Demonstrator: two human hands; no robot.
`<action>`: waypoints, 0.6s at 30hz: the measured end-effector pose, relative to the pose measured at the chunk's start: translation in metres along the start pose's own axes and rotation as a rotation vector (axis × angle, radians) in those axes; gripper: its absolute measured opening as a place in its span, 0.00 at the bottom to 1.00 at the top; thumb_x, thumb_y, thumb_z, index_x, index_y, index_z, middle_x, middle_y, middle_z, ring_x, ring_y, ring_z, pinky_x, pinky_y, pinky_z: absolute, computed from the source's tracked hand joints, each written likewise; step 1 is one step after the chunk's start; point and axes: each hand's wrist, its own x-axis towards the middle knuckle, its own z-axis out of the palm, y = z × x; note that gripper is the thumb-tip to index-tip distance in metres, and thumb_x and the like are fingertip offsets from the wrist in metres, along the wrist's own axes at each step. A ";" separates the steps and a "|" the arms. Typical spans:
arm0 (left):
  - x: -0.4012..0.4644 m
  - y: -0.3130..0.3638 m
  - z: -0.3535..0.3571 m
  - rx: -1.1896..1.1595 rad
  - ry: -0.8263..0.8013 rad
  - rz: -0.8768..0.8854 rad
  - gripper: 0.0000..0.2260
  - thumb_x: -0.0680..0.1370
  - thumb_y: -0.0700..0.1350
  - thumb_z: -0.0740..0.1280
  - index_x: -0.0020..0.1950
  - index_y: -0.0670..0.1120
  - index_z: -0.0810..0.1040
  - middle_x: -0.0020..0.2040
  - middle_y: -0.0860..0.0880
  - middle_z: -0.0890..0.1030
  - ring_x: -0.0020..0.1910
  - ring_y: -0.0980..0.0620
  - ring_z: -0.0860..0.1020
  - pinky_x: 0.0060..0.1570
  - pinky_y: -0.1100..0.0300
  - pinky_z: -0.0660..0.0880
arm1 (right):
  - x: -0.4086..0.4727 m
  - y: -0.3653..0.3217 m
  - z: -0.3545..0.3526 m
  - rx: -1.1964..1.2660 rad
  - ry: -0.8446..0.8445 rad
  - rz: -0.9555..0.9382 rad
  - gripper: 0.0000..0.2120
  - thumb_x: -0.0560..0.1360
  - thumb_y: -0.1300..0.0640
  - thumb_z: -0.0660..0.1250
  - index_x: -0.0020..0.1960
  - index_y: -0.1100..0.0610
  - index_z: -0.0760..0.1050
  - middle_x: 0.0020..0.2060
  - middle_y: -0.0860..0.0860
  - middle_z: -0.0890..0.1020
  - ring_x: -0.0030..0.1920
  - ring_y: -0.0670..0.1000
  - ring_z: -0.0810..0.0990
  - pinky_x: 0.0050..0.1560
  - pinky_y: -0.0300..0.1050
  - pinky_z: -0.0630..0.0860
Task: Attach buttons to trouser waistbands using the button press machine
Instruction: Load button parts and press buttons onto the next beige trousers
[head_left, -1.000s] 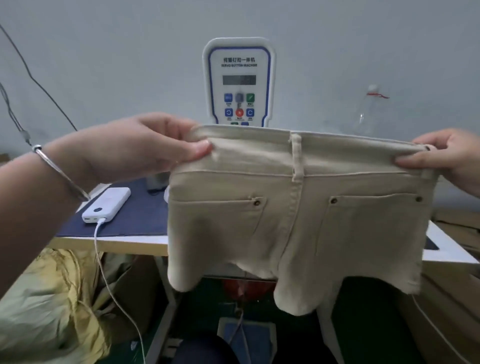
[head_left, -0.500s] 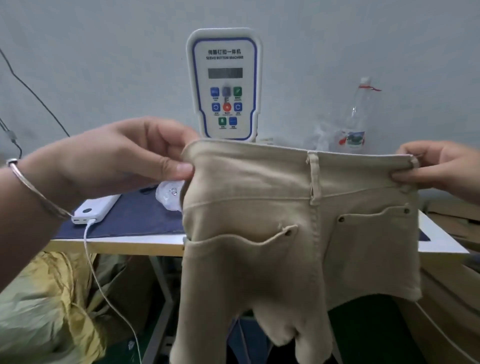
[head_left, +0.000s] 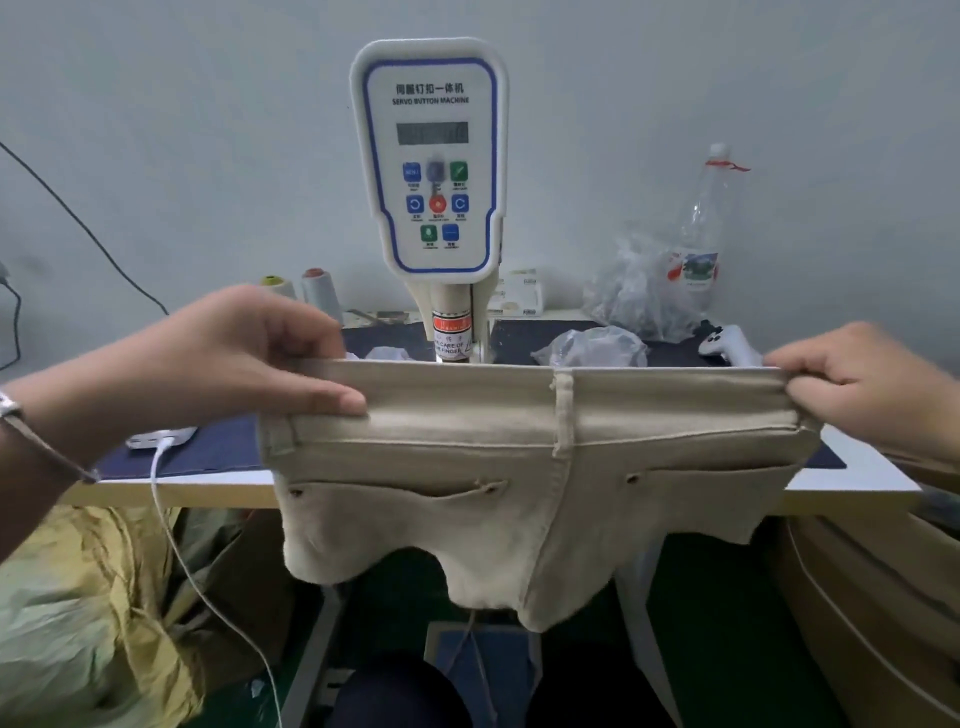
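Beige trousers (head_left: 519, 499), soft brushed weave, held up stretched flat by the waistband (head_left: 519, 410) in front of the button machine (head_left: 430, 156); waistband roughly level, just below the press column with its red warning label; legs hang past the table edge (head_left: 171, 491).

Left hand (head_left: 234, 358) pinches the waistband's left end, thumb on the near face, fingers curled over the top edge; right hand (head_left: 862, 384) grips the right end, fingers curled round the fabric; both tight on cloth.

1 belt loop (head_left: 563, 410) near centre; 2 back pockets with small round metal rivets at the corners.

Machine: white rounded plastic panel, blue outline, grey display, coloured square keys.

Table: dark blue mat (head_left: 208, 447); white power bank (head_left: 161, 436) with thin white cable hanging off the edge; 2 thread cones (head_left: 319, 291) at the back left; crumpled clear plastic bags (head_left: 623, 296); clear plastic bottle (head_left: 701, 234) back right; white controller (head_left: 727, 343).
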 end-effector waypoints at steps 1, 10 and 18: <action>-0.003 -0.008 -0.005 -0.109 -0.006 -0.018 0.21 0.64 0.61 0.80 0.33 0.45 0.79 0.32 0.48 0.76 0.32 0.55 0.74 0.32 0.67 0.69 | -0.002 -0.006 -0.001 0.038 -0.005 0.002 0.10 0.72 0.64 0.60 0.34 0.66 0.75 0.26 0.60 0.74 0.28 0.57 0.71 0.33 0.50 0.67; -0.012 -0.057 0.022 -0.136 -0.007 -0.091 0.27 0.62 0.63 0.81 0.53 0.48 0.84 0.40 0.48 0.85 0.39 0.49 0.85 0.34 0.60 0.82 | -0.043 -0.038 -0.014 0.749 0.008 0.198 0.11 0.58 0.61 0.78 0.39 0.55 0.82 0.33 0.51 0.84 0.33 0.47 0.83 0.33 0.35 0.77; 0.067 0.018 0.148 -0.120 -0.161 0.098 0.31 0.61 0.67 0.76 0.61 0.58 0.82 0.46 0.53 0.87 0.43 0.54 0.86 0.36 0.50 0.83 | -0.193 -0.002 -0.073 0.568 0.155 0.435 0.26 0.68 0.70 0.73 0.61 0.48 0.78 0.46 0.36 0.82 0.43 0.35 0.78 0.42 0.29 0.73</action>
